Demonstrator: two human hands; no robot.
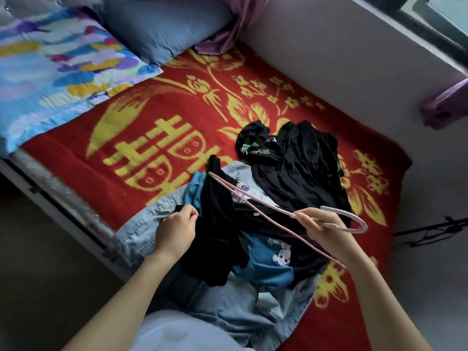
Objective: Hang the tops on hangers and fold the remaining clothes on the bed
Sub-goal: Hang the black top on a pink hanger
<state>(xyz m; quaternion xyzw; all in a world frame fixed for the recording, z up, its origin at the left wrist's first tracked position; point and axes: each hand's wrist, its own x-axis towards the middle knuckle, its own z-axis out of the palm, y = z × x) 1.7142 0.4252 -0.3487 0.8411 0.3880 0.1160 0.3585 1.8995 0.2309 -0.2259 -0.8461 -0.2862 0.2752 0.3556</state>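
**Head view: hanger in hand, black top being picked up**

Only the head camera was available.

I logged the left hand (177, 231) with fingertips curled, pinching an edge of the black top (217, 224). The top lay crumpled just to the right of that hand, between the two hands. The right hand (321, 229) gripped the pink hanger (336, 210) at its neck, just under the hook. One shoulder arm reached away over the clothes and the other ran back past the wrist. The hanger was in the air and I could not tell whether it touched the cloth.

A blue printed top (266, 269) lay below the right hand, partly under the black one. A denim garment (141, 224) lay beneath both and spread under the left hand. More black clothes (298, 168) were heaped beyond the right hand on the red blanket (152, 122).

My judgement on handling:
- The black top looked thin, limp and light, so it should sag and slide off a smooth hanger arm. It is best held at the neckline or shoulder seam, which I could not locate in the crumple.
- The hanger looked light, slim and probably springy, so the neck grip suits it.
- The denim looked heavier and stiffer, so it should fold crisply.
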